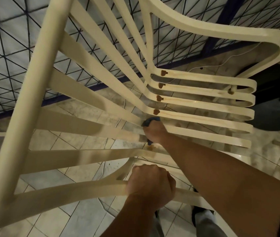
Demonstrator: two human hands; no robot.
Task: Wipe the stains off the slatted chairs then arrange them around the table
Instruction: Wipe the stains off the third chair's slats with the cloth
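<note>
Over the tiled floor (77, 218) a cream slatted chair (24, 106) fills the view, brown stains (156, 112) where back meets seat; the left hand (150, 185) grips its near arm, the right hand (154, 132) presses a blue cloth (150, 120) onto a slat

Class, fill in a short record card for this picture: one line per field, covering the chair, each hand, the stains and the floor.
chair: cream slatted chair, seen from above and close
right hand: right hand gripping a blue cloth, pressed on a seat slat
left hand: left hand closed around a chair bar
stains: brown stains at the seat slats' inner ends, above the cloth
floor: tiled floor, speckled
</note>
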